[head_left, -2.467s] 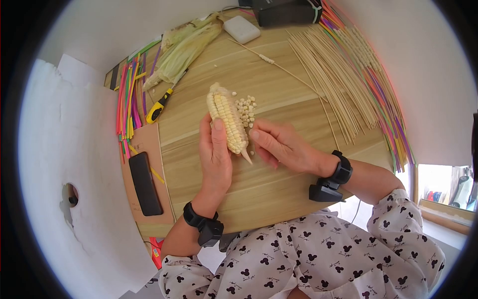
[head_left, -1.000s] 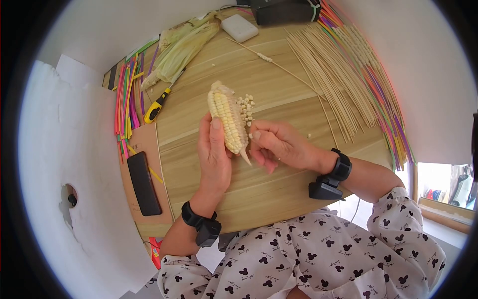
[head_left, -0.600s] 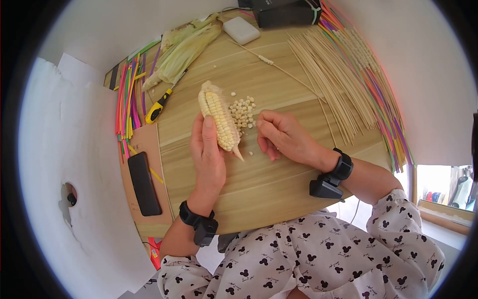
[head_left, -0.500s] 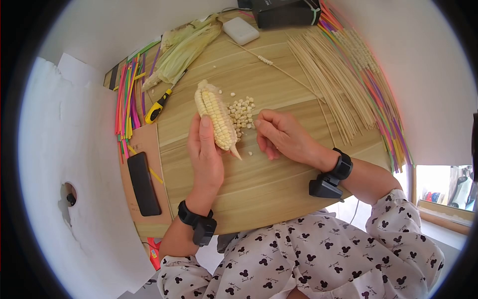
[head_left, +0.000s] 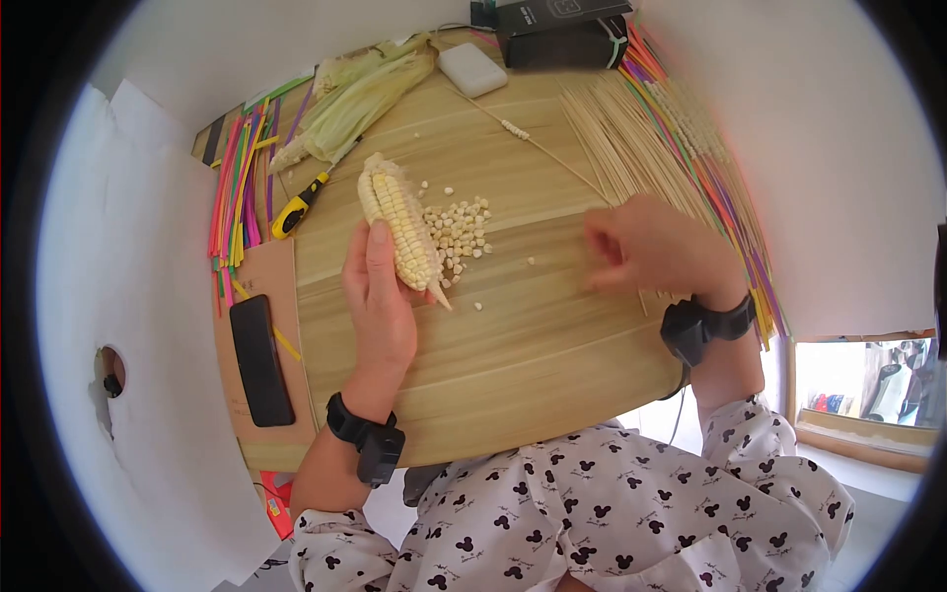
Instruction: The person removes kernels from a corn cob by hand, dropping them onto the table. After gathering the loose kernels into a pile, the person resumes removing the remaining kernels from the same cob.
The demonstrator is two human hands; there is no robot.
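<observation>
An ear of pale corn, with part of its rows stripped, is gripped in my left hand, the thumb lying along its side. Loose corn kernels form a pile on the table just right of the cob. A single stray kernel lies farther right. My right hand is over the near end of the bamboo skewers; motion blurs its fingers, so I cannot see whether anything is in them. One skewer threaded with kernels lies beyond the pile.
Corn husks, a yellow-black screwdriver and colourful strips lie at the left. A phone rests on brown card. At the back are a white case and a black box. More strips line the right edge.
My right hand has moved right, away from the kernel pile to the skewers. A lone kernel now shows where that hand was. The left hand still holds the corn; the whole view has shifted slightly.
</observation>
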